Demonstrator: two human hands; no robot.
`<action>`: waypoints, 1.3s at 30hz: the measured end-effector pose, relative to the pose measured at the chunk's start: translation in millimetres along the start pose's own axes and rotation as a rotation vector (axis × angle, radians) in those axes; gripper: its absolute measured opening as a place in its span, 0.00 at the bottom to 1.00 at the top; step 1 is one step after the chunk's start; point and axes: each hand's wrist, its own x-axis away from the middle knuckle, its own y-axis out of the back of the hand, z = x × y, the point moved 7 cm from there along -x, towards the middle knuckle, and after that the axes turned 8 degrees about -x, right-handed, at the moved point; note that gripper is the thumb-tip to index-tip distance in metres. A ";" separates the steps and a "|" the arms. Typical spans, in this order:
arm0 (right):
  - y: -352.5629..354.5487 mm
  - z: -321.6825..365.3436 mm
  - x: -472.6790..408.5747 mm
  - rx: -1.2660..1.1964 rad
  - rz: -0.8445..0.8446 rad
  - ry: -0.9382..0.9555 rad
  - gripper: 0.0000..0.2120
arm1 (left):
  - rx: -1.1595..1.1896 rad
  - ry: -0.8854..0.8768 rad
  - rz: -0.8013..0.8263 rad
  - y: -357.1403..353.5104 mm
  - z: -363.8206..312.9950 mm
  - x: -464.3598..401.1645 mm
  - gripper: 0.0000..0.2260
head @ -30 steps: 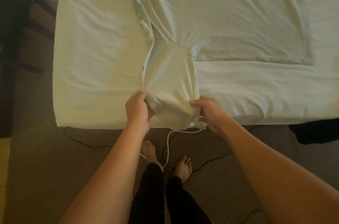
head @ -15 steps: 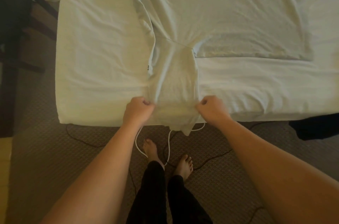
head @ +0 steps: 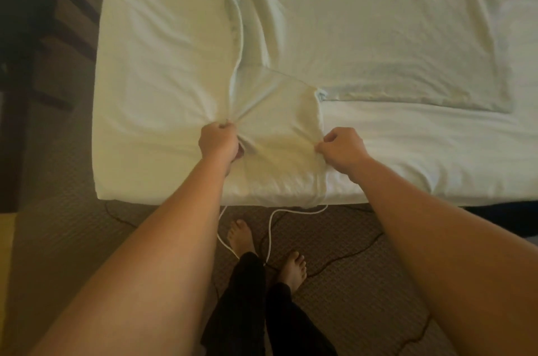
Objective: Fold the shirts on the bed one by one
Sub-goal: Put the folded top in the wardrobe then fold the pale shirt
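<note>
White bedsheet covers the bed [head: 163,70] under your pale, soft, wrinkled shirt [head: 364,35], whose sleeve [head: 279,122] reaches the near edge, your left hand [head: 218,143] and right hand [head: 343,149] each gripping a sleeve side in curled fingers, brown carpet [head: 72,239] lying open below

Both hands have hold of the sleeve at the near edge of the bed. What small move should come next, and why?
Probably lift the sleeve and fold it away from the edge, onto the shirt body. The left hand and right hand pinch its two sides, its end drapes over the bed edge, and the body lies spread flat beyond.
</note>
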 end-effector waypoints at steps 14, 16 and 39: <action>8.2 159.3 -86.5 0.354 -0.251 0.273 0.11 | -0.159 -0.229 0.038 17.7 -119.7 -85.3 0.16; 1.1 184.3 -105.4 0.311 -0.206 0.275 0.11 | -0.086 -0.223 0.087 20.0 -139.5 -107.0 0.18; -78.5 470.8 -322.8 0.987 0.000 0.728 0.17 | 0.228 -0.128 0.566 -4.4 -170.5 -237.5 0.10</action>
